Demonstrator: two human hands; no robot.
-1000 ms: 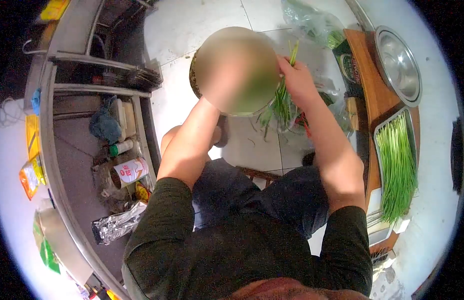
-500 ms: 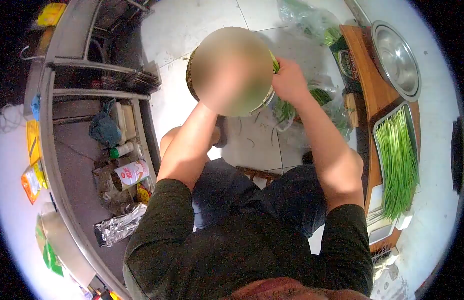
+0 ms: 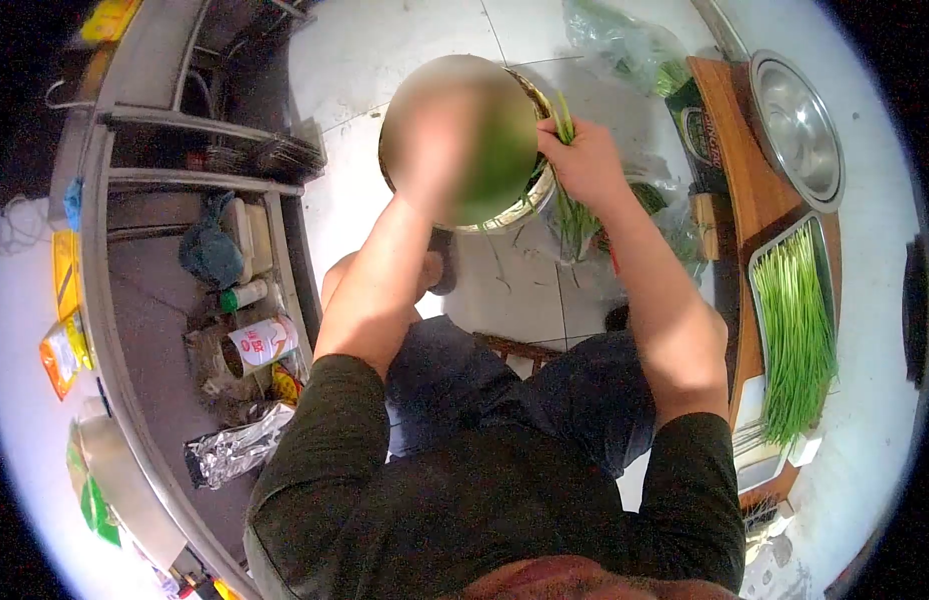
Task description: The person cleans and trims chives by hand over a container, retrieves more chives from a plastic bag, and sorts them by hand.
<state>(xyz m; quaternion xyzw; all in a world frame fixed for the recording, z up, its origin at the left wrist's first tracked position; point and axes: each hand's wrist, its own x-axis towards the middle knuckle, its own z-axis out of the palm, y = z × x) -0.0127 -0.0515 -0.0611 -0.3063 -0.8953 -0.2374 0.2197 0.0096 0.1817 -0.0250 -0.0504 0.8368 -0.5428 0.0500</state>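
Observation:
My right hand (image 3: pixel 583 160) is closed on a small bunch of green chives (image 3: pixel 564 113). Their pale ends stick up above the fingers and long green leaves hang below. It is at the right side of a round container (image 3: pixel 533 88), which looks like a basket and stands on the floor in front of me. My left hand (image 3: pixel 432 135) is over the container, inside a round blurred patch, so its fingers and anything in them cannot be made out. Green shows through the blur beside it.
On the right, a wooden board (image 3: pixel 723 95) carries a steel bowl (image 3: pixel 800 130) and a metal tray (image 3: pixel 833 255) of long chives. Plastic bags (image 3: pixel 625 45) with greens lie on the tiled floor. A metal shelf (image 3: pixel 210 183) at left holds a can (image 3: pixel 264 343), a cloth (image 3: pixel 211 240) and foil (image 3: pixel 235 450).
My right hand has shifted slightly right, and the chives in it now stand up more above the fingers. My left hand has moved slightly left and up within the blur.

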